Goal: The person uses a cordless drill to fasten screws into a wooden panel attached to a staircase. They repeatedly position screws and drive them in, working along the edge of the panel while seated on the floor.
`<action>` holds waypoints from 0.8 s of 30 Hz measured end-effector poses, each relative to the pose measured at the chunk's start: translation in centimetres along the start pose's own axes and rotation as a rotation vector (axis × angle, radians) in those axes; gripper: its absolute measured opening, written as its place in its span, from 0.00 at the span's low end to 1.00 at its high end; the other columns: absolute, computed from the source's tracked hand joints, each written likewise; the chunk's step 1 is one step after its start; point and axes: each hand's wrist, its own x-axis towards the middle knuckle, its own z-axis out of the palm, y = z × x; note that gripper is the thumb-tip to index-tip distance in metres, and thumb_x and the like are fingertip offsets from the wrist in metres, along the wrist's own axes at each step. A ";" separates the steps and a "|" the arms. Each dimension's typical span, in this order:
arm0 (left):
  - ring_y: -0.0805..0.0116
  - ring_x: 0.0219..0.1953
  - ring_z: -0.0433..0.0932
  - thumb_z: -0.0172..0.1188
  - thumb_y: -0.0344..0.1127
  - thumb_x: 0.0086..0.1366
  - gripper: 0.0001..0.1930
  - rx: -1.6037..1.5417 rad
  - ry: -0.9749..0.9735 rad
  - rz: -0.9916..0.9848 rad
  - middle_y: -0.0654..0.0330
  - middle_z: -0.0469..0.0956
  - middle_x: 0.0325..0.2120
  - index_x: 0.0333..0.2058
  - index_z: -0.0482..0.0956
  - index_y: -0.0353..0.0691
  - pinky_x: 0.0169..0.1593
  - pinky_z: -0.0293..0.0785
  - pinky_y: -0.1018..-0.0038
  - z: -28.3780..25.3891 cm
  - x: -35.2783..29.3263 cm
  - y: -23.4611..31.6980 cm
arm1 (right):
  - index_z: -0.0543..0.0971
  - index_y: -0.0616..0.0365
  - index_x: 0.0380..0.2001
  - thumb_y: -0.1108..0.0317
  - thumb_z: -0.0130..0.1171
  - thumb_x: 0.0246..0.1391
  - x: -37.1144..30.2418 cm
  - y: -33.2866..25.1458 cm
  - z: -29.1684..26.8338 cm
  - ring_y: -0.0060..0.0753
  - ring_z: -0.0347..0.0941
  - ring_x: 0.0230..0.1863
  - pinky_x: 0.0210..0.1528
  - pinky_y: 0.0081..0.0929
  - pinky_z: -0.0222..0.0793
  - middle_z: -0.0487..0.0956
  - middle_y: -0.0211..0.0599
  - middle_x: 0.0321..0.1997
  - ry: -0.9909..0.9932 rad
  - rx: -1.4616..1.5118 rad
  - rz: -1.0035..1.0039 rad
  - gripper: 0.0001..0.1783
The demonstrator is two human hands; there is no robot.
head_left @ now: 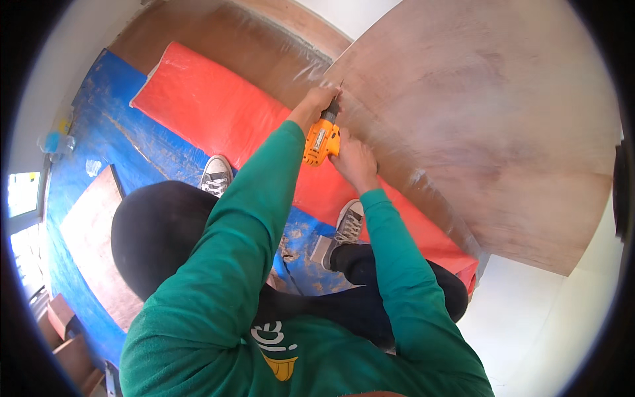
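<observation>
Here the left hand reaches furthest up, fingers curled at the nose of the orange drill, where the bit meets the edge of the plywood sheet. The drill's long axis runs from lower left up toward that edge. Just right of it, the right hand lies against the drill body, nearer the handle; whether its fingers wrap it I cannot tell

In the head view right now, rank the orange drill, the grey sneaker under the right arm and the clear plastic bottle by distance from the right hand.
1. Orange drill: touching the right hand, on its left.
2. Grey sneaker: below the hand, on the tarp.
3. Clear plastic bottle: far left, at the blue tarp's edge.
</observation>
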 end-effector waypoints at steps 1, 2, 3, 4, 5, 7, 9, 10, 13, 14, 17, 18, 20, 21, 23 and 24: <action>0.56 0.26 0.85 0.62 0.39 0.79 0.12 0.032 0.020 0.029 0.55 0.82 0.32 0.42 0.82 0.34 0.29 0.85 0.59 -0.4 1.8 -0.1 | 0.70 0.60 0.52 0.61 0.74 0.57 1.3 0.3 1.0 0.69 0.85 0.44 0.47 0.62 0.80 0.87 0.60 0.42 0.003 0.001 0.023 0.27; 0.55 0.26 0.85 0.64 0.37 0.76 0.12 0.114 0.036 0.055 0.54 0.84 0.32 0.37 0.83 0.33 0.28 0.83 0.59 -0.8 3.3 -0.4 | 0.71 0.59 0.51 0.61 0.75 0.57 2.5 0.7 1.9 0.69 0.85 0.45 0.47 0.62 0.80 0.87 0.60 0.43 0.019 0.006 0.041 0.27; 0.55 0.25 0.85 0.65 0.37 0.75 0.11 0.136 0.049 0.074 0.53 0.84 0.32 0.37 0.83 0.33 0.28 0.83 0.59 -1.1 5.0 -0.7 | 0.71 0.59 0.51 0.61 0.75 0.57 3.4 1.0 2.9 0.69 0.85 0.45 0.47 0.62 0.80 0.87 0.60 0.43 0.026 0.016 0.070 0.27; 0.55 0.25 0.85 0.65 0.36 0.74 0.11 0.157 0.061 0.083 0.53 0.85 0.32 0.37 0.83 0.32 0.28 0.83 0.59 -1.2 7.2 -0.3 | 0.71 0.59 0.51 0.62 0.76 0.57 5.0 1.5 3.7 0.69 0.85 0.46 0.47 0.61 0.80 0.87 0.60 0.44 0.058 0.042 0.067 0.27; 0.55 0.25 0.85 0.66 0.36 0.73 0.11 0.185 0.090 0.069 0.53 0.85 0.32 0.37 0.84 0.32 0.28 0.82 0.60 -1.5 8.7 -0.3 | 0.72 0.59 0.50 0.63 0.76 0.56 6.2 1.9 4.4 0.69 0.85 0.46 0.48 0.61 0.80 0.87 0.60 0.44 0.082 0.067 0.063 0.26; 0.56 0.25 0.86 0.67 0.36 0.71 0.10 0.197 0.094 0.086 0.52 0.86 0.34 0.38 0.85 0.33 0.29 0.81 0.60 -1.9 10.8 -0.3 | 0.73 0.58 0.51 0.64 0.77 0.56 8.0 2.3 5.7 0.66 0.85 0.48 0.49 0.59 0.79 0.87 0.57 0.46 0.099 0.107 0.079 0.26; 0.57 0.26 0.87 0.67 0.36 0.71 0.10 0.232 0.103 0.072 0.53 0.86 0.33 0.39 0.85 0.34 0.29 0.82 0.60 -2.4 12.0 -0.2 | 0.74 0.57 0.54 0.63 0.77 0.55 9.2 2.2 6.7 0.61 0.86 0.50 0.52 0.56 0.76 0.88 0.53 0.48 0.086 0.141 0.117 0.28; 0.57 0.26 0.87 0.67 0.36 0.71 0.10 0.241 0.101 0.063 0.53 0.86 0.33 0.39 0.85 0.34 0.29 0.82 0.60 -2.7 12.3 -0.1 | 0.74 0.57 0.54 0.63 0.77 0.55 9.6 2.1 7.0 0.60 0.86 0.50 0.52 0.56 0.76 0.88 0.52 0.48 0.066 0.158 0.139 0.28; 0.58 0.28 0.88 0.66 0.36 0.73 0.10 0.249 0.093 0.039 0.54 0.86 0.35 0.42 0.84 0.34 0.29 0.83 0.63 -3.1 12.5 0.0 | 0.74 0.56 0.53 0.64 0.77 0.55 10.3 1.7 7.5 0.59 0.86 0.51 0.53 0.57 0.75 0.88 0.50 0.49 0.039 0.173 0.185 0.27; 0.58 0.29 0.89 0.66 0.36 0.74 0.10 0.262 0.084 0.035 0.55 0.85 0.36 0.43 0.84 0.34 0.30 0.83 0.65 -3.1 12.5 0.0 | 0.74 0.56 0.53 0.64 0.77 0.55 10.3 1.7 7.5 0.58 0.86 0.52 0.54 0.56 0.75 0.88 0.50 0.49 0.036 0.160 0.188 0.27; 0.60 0.30 0.89 0.66 0.37 0.75 0.10 0.259 0.074 0.015 0.57 0.85 0.37 0.44 0.84 0.36 0.31 0.83 0.67 -3.1 12.5 -0.3 | 0.74 0.56 0.53 0.64 0.77 0.56 10.4 2.0 7.4 0.57 0.86 0.52 0.55 0.55 0.75 0.88 0.49 0.49 0.002 0.143 0.192 0.27; 0.60 0.30 0.89 0.66 0.38 0.75 0.10 0.251 0.080 0.005 0.58 0.85 0.36 0.44 0.84 0.36 0.31 0.83 0.67 -3.1 12.6 -0.5 | 0.74 0.56 0.53 0.65 0.77 0.56 10.5 2.2 7.4 0.57 0.86 0.53 0.56 0.55 0.75 0.88 0.49 0.49 -0.012 0.140 0.190 0.27; 0.61 0.30 0.89 0.66 0.38 0.76 0.10 0.245 0.081 0.001 0.58 0.84 0.36 0.43 0.84 0.37 0.31 0.82 0.67 -3.1 12.7 -0.7 | 0.74 0.56 0.54 0.64 0.77 0.56 10.5 2.5 7.4 0.56 0.86 0.53 0.57 0.55 0.75 0.88 0.49 0.49 -0.017 0.126 0.194 0.27; 0.61 0.30 0.89 0.66 0.39 0.76 0.10 0.246 0.094 -0.017 0.59 0.84 0.36 0.43 0.83 0.37 0.31 0.82 0.67 -3.1 12.7 -0.8 | 0.74 0.56 0.54 0.64 0.77 0.56 10.6 2.6 7.5 0.56 0.86 0.53 0.57 0.54 0.75 0.88 0.48 0.49 -0.023 0.118 0.197 0.27; 0.61 0.30 0.89 0.66 0.40 0.76 0.10 0.273 0.061 0.004 0.59 0.84 0.37 0.43 0.83 0.38 0.31 0.82 0.66 -3.1 12.8 -0.8 | 0.74 0.56 0.54 0.64 0.77 0.56 10.6 2.7 7.6 0.56 0.86 0.53 0.57 0.55 0.75 0.88 0.48 0.49 -0.016 0.132 0.219 0.28; 0.61 0.30 0.89 0.65 0.40 0.77 0.10 0.292 0.063 -0.004 0.59 0.84 0.37 0.43 0.83 0.38 0.32 0.82 0.66 -3.0 12.8 -0.7 | 0.74 0.55 0.54 0.64 0.77 0.56 10.6 2.7 7.7 0.56 0.86 0.53 0.58 0.55 0.75 0.88 0.48 0.49 -0.009 0.146 0.225 0.28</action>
